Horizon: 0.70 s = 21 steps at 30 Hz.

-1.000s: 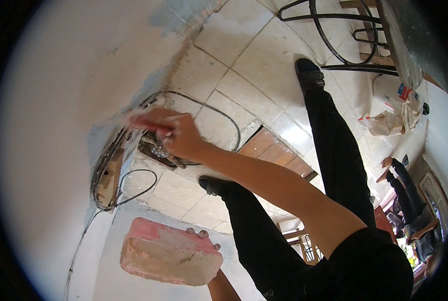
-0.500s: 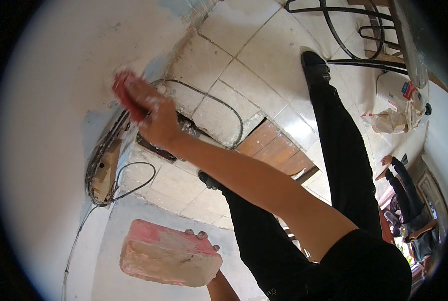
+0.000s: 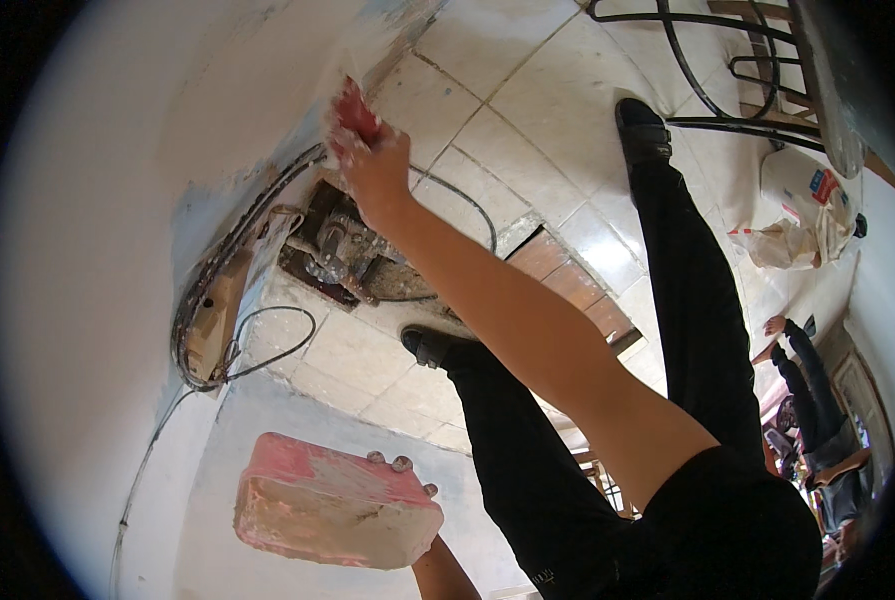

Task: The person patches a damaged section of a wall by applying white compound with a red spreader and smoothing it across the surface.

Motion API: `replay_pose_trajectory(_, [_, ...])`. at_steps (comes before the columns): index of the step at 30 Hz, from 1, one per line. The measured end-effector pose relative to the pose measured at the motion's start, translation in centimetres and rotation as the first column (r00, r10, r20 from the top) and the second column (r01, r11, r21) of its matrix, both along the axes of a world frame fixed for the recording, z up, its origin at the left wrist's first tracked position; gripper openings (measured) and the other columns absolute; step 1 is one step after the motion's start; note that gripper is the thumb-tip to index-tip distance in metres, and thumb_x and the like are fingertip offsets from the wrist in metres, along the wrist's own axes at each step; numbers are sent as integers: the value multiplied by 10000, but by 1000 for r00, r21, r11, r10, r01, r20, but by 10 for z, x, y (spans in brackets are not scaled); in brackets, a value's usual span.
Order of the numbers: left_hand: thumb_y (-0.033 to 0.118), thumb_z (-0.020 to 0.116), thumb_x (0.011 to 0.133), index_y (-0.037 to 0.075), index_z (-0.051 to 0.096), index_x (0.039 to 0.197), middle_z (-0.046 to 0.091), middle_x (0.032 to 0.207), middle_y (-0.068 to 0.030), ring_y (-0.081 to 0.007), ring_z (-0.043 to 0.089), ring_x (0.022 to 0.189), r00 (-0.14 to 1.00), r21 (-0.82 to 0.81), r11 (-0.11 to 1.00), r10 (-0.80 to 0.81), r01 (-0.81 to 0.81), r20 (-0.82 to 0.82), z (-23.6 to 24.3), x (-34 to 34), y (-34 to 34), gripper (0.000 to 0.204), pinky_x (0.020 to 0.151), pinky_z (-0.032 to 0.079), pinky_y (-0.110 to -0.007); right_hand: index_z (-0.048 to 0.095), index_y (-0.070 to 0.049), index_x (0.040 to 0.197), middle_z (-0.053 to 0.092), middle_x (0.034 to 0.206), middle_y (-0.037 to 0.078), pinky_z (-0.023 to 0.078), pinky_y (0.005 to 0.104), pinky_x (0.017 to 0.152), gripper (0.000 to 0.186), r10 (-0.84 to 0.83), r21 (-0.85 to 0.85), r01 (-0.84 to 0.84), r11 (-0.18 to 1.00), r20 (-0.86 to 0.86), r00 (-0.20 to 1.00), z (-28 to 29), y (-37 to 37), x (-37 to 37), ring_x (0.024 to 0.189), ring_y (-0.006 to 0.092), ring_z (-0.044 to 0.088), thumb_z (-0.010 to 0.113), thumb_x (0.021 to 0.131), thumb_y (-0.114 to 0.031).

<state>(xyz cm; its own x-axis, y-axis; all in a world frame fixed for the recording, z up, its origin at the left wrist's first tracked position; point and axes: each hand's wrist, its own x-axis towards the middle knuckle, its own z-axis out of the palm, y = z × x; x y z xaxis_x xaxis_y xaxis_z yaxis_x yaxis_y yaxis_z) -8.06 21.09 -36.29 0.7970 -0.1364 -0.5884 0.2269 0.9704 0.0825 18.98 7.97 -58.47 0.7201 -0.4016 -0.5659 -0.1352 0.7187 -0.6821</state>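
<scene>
A red putty scraper (image 3: 352, 115) smeared with white paste is gripped in my right hand (image 3: 375, 175), its blade close to the lower part of the white wall (image 3: 107, 260); whether it touches is hard to tell. Below, at the lower left, my left hand (image 3: 403, 465) holds a pink rectangular tub (image 3: 312, 462) by its far side. Beige filler paste coats the tub's face and edges. Only fingertips smudged with paste show past its rim; the palm is behind it.
Black cables (image 3: 192, 310) run along the wall beside an opening in the tiled floor (image 3: 337, 245) with pipework inside. Brown boards (image 3: 557, 270) cover another patch. A metal-framed chair (image 3: 767, 60), a white bucket (image 3: 792, 180) and another person (image 3: 827, 420) are at the right.
My right hand has swept the scraper up and rightward along the wall, uncovering the floor opening. The tub in my left hand has hardly moved.
</scene>
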Motion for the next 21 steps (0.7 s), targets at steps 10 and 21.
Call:
replay_pose_trajectory(10, [416, 519, 827, 200, 237, 1358, 245, 1324, -98, -341, 258, 1178, 1000, 50, 998, 25, -25, -1, 4, -13, 10, 639, 816, 371, -648, 581, 30, 849, 587, 720, 76, 437, 288, 478, 144, -54, 485, -36, 874, 170, 984, 25, -1, 8, 563, 144, 543, 619, 712, 8])
replay_pose_trajectory(21, [408, 526, 824, 194, 234, 1358, 244, 1324, -104, -344, 259, 1177, 1000, 59, 998, 5, -4, -13, 11, -11, 2, 645, 818, 371, -647, 565, 1, 827, 550, 680, 53, 442, 276, 492, 107, 90, 560, -147, 816, 129, 988, 105, 8, -7, 586, 122, 537, 578, 721, 12])
